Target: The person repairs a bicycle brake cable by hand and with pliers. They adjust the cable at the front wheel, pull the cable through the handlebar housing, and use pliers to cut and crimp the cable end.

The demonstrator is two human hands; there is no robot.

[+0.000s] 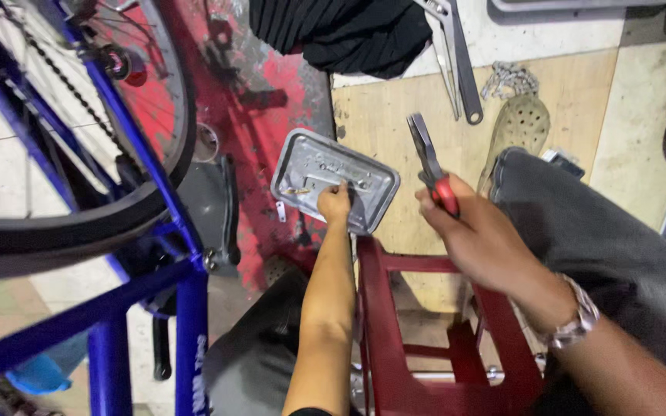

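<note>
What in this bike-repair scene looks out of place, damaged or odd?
A beige perforated clog lies alone on the plywood floor sheet, beside a small chain and a long metal wrench. The red floor paint is badly worn and patchy.

The left arm runs straight forward and down, bare from elbow to wrist, forearm narrow and extended. The left hand (335, 203) is at its far end, fingers curled downward and pressed close together, knuckles up. The right arm comes in from the lower right, bent, with a metal watch on the wrist. The right hand (478, 235) sits nearer than the left hand and off to its right, fingers wrapped in a fist-like grip, back of the hand up.
</note>
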